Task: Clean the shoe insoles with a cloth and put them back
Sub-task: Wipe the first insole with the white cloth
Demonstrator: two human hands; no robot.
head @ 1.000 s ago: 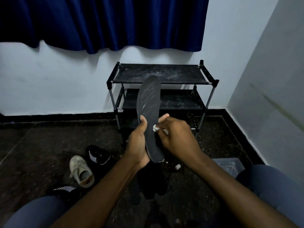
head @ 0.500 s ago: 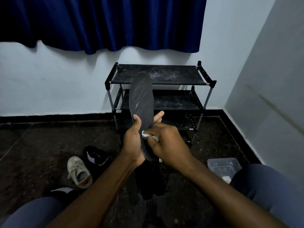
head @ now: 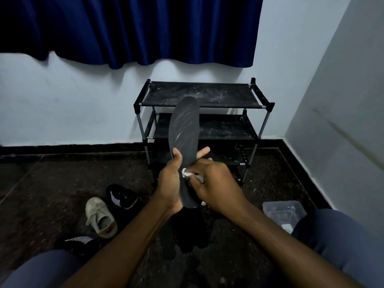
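A long dark grey insole (head: 184,129) stands nearly upright in front of me, with faint pale wipe streaks on its face. My left hand (head: 170,179) grips its lower half, thumb across the front. My right hand (head: 214,181) is closed on a small white cloth (head: 185,173) and presses it against the insole's lower part, just beside my left thumb. The insole's heel end pokes out below both hands.
A black three-tier shoe rack (head: 199,94) stands against the wall behind. On the floor lie a beige sneaker (head: 101,217), a black striped shoe (head: 122,197), another striped shoe (head: 78,240), dark items (head: 187,231) under my hands, and a clear plastic box (head: 283,210) at right.
My right hand with the cloth has slid down the insole toward its heel. The insole shifted slightly left, then back toward centre, still upright in my left hand.
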